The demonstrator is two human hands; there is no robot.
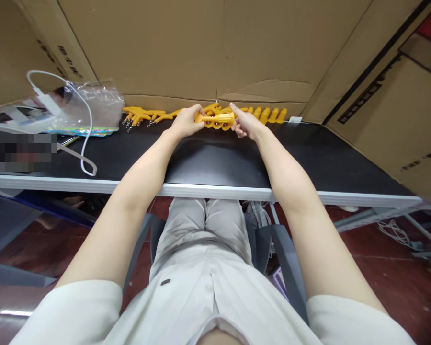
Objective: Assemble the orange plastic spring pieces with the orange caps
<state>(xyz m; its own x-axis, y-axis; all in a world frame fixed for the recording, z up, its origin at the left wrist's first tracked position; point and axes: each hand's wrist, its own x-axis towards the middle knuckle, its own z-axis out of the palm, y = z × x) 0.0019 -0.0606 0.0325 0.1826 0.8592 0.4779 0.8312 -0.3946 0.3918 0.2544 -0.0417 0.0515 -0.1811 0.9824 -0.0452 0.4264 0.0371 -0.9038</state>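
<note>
Over the back of the black table I hold a yellow plastic piece point(222, 118) sideways; it has a thin stem and a thicker ribbed cylinder at its right. My left hand point(187, 120) is closed, thumb and fingers pinching its left end. At the cylinder's right end, my right hand point(250, 122) has curled fingers, with one digit pointing up. Just below lie several round yellow ends point(216, 125), partly hidden by the held piece. Yellow branching pieces point(138, 115) with dark metal spirals stand to the left. Several yellow cylinders point(273, 115) line the back right.
Cardboard walls point(222, 52) enclose the back and sides of the table point(215, 165). At the left are a clear plastic bag point(100, 103), a white cable point(89, 120) and papers. A small white block point(295, 119) sits at the back right. Chair armrests flank my lap.
</note>
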